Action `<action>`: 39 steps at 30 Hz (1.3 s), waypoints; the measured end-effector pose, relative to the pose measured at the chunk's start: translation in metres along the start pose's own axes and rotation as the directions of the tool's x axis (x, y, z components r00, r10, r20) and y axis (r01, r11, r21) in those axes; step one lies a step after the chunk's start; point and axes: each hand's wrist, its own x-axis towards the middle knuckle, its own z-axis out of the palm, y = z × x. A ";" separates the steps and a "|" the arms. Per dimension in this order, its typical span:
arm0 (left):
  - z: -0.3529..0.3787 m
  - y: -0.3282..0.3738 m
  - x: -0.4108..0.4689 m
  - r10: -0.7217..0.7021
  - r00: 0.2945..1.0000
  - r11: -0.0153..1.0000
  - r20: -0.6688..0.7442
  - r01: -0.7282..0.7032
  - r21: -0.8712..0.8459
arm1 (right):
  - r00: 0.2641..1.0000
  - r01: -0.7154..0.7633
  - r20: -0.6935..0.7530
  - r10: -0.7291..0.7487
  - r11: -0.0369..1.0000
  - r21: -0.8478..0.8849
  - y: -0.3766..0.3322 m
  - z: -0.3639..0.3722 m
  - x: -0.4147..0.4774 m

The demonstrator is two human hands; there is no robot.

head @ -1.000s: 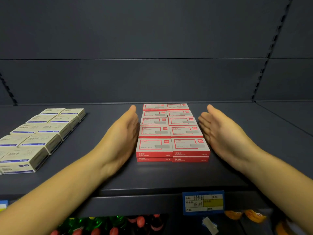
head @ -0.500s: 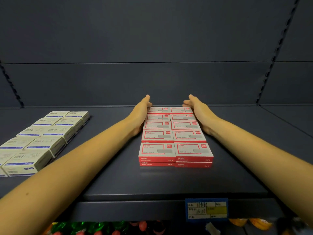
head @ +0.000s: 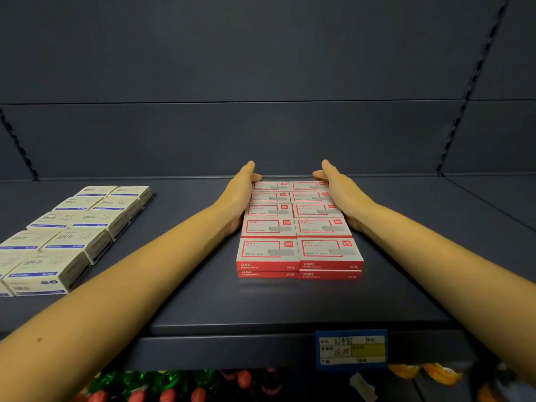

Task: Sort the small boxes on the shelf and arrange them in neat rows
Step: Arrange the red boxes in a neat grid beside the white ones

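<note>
My flat open left hand (head: 237, 198) and right hand (head: 340, 195) have slid to the back, hugging the red-and-white cardboard boxes (head: 298, 227) straight. These rows look tidy now.

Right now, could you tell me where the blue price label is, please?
In the head view, the blue price label is fixed to the shelf's front edge, lower right, below and slightly right of the red boxes.

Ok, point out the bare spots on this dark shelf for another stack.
Bare: the dark shelf right of the red-and-white boxes, and its front strip. Crowded: both forearms cross the gap toward the cream boxes.
</note>
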 end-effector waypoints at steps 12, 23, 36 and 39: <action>0.005 0.000 -0.037 0.000 0.999 0.992 0.035 0.005 -0.125 | 0.986 -0.158 0.108 0.127 0.919 0.361 -0.007 -0.002 -0.039; -0.003 -0.008 -0.052 -0.005 0.995 0.939 0.100 0.039 -0.341 | 0.990 -0.102 0.126 0.058 0.920 0.378 -0.005 -0.007 -0.060; 0.005 -0.025 -0.070 0.110 0.979 0.941 0.173 -0.046 -0.335 | 0.985 -0.141 0.152 0.081 0.888 0.438 0.012 -0.002 -0.075; 0.002 -0.026 -0.067 0.110 0.978 0.942 0.177 -0.046 -0.331 | 0.985 -0.132 0.161 0.064 0.879 0.458 0.012 -0.001 -0.076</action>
